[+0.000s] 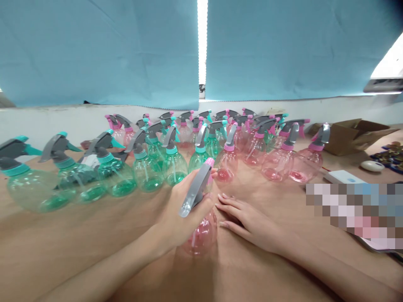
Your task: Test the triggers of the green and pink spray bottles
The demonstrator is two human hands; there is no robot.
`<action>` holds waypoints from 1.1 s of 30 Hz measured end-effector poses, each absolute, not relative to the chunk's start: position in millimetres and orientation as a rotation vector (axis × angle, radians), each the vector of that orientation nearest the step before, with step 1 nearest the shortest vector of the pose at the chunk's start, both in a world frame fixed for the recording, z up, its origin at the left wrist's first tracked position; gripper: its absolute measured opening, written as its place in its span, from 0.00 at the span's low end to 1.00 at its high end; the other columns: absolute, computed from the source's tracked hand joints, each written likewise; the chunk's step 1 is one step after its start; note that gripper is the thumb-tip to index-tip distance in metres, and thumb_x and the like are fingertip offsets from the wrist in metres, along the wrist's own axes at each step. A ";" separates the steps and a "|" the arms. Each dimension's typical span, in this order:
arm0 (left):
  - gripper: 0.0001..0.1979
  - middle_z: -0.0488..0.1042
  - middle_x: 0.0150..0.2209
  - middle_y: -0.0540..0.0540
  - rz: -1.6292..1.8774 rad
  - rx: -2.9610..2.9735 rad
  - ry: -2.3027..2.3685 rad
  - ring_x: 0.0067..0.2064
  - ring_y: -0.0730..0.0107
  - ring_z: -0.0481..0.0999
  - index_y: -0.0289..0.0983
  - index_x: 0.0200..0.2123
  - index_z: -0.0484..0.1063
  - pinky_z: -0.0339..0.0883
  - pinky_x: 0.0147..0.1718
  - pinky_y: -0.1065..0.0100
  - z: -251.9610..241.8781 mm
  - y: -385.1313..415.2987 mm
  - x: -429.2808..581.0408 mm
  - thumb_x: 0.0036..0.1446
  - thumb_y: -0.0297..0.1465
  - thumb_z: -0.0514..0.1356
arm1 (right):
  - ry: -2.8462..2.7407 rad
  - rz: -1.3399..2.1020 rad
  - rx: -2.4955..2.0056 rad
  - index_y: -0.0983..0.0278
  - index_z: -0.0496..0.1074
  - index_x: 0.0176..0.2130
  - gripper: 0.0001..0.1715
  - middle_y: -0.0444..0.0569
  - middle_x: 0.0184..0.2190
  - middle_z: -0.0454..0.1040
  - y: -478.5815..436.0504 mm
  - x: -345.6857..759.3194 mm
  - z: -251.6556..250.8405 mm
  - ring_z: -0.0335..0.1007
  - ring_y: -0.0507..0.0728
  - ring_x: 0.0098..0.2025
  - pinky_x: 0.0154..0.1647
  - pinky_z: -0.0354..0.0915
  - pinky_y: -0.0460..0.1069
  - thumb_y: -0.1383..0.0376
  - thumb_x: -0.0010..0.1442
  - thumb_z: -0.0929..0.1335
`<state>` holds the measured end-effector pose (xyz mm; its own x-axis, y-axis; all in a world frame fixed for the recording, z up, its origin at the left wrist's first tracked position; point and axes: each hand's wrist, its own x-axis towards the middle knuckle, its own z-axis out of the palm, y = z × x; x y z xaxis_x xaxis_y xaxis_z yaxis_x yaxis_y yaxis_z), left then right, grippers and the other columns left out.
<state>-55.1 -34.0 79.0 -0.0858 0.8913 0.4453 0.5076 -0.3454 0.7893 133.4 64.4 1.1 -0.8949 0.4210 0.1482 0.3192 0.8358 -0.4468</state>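
A pink spray bottle (203, 235) with a grey and pink trigger head stands near the middle of the table (151, 268). My left hand (185, 205) is wrapped round its neck, below the grey top. Just to the right, my right hand (244, 218) lies flat on the table, fingers spread and pointing left towards the bottle, holding nothing. Behind my hands stand several green bottles (118, 180) on the left and several pink bottles (277, 165) on the right, with more of both colours mixed at the back.
At the right are an open cardboard box (349, 136), a white mouse-shaped object (372, 166), a white box (344, 177) and a pixelated flat object (362, 218). Small dark blue and gold items (392, 155) lie at the far right edge. Blue curtains (100, 50) hang behind the table.
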 end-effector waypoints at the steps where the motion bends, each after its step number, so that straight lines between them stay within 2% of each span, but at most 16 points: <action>1: 0.26 0.69 0.35 0.52 1.410 1.828 1.516 0.31 0.73 0.67 0.47 0.59 0.63 0.65 0.31 0.72 78.6 -33.9 -55.5 0.58 0.25 0.55 | -2.777 0.612 -0.568 0.64 0.62 0.63 0.30 0.54 0.65 0.61 64.5 133.4 0.7 0.53 0.63 0.67 0.66 0.54 0.61 0.52 0.68 0.61; 3: 0.22 0.69 0.33 0.53 1.408 1.858 1.517 0.28 0.74 0.64 0.44 0.55 0.67 0.64 0.29 0.71 78.0 -33.5 -56.5 0.57 0.24 0.55 | -2.779 0.606 -0.569 0.64 0.62 0.63 0.30 0.54 0.65 0.60 64.8 133.6 0.2 0.53 0.63 0.67 0.66 0.54 0.61 0.52 0.68 0.61; 5: 0.14 0.67 0.31 0.52 1.418 1.893 1.511 0.28 0.74 0.64 0.40 0.45 0.70 0.63 0.29 0.70 78.1 -32.9 -57.4 0.56 0.25 0.55 | -2.780 0.601 -0.567 0.65 0.62 0.63 0.31 0.54 0.65 0.60 64.9 133.8 0.6 0.52 0.63 0.67 0.66 0.54 0.61 0.52 0.68 0.61; 7: 0.08 0.67 0.30 0.52 1.424 1.895 1.501 0.28 0.73 0.66 0.38 0.38 0.70 0.63 0.29 0.69 79.5 -32.4 -57.7 0.56 0.26 0.55 | -2.788 0.601 -0.567 0.65 0.62 0.63 0.31 0.54 0.65 0.59 64.7 133.9 2.4 0.52 0.63 0.68 0.67 0.53 0.61 0.51 0.68 0.61; 9: 0.05 0.68 0.29 0.52 1.416 1.879 1.488 0.28 0.72 0.67 0.38 0.36 0.68 0.62 0.29 0.69 81.6 -32.3 -57.4 0.55 0.26 0.55 | -2.804 0.608 -0.580 0.66 0.63 0.63 0.31 0.54 0.65 0.59 64.2 133.7 5.0 0.51 0.63 0.68 0.67 0.53 0.61 0.51 0.68 0.60; 16: 0.05 0.71 0.34 0.50 1.415 1.826 1.431 0.33 0.70 0.71 0.38 0.36 0.67 0.65 0.33 0.68 85.4 -33.9 -56.0 0.55 0.27 0.54 | -2.827 0.616 -0.592 0.67 0.62 0.63 0.31 0.55 0.66 0.58 63.4 132.3 8.0 0.51 0.63 0.68 0.67 0.52 0.61 0.52 0.69 0.60; 23: 0.03 0.69 0.31 0.52 1.388 1.842 1.449 0.27 0.73 0.66 0.39 0.35 0.66 0.61 0.29 0.69 84.7 -31.3 -57.9 0.56 0.29 0.55 | -2.802 0.631 -0.584 0.67 0.63 0.63 0.31 0.56 0.66 0.58 63.6 133.0 5.7 0.51 0.63 0.68 0.67 0.52 0.61 0.53 0.68 0.60; 27: 0.03 0.63 0.27 0.54 1.382 1.872 1.495 0.25 0.74 0.60 0.40 0.33 0.63 0.56 0.25 0.70 85.7 -31.0 -56.6 0.53 0.27 0.54 | -2.786 0.632 -0.583 0.65 0.63 0.63 0.31 0.54 0.66 0.58 64.0 133.6 3.3 0.51 0.63 0.68 0.67 0.53 0.62 0.51 0.68 0.61; 33: 0.04 0.57 0.26 0.55 1.373 1.867 1.498 0.26 0.73 0.59 0.41 0.34 0.62 0.55 0.25 0.70 84.4 -32.5 -55.3 0.55 0.26 0.53 | -2.769 0.633 -0.571 0.64 0.63 0.63 0.31 0.54 0.65 0.60 65.6 133.5 0.9 0.52 0.63 0.67 0.66 0.53 0.62 0.52 0.68 0.61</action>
<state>-55.3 -32.5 84.4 -0.0453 0.8936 0.4466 0.5231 -0.3596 0.7727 133.5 65.6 0.9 -0.8938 0.4238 0.1465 0.3181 0.8296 -0.4588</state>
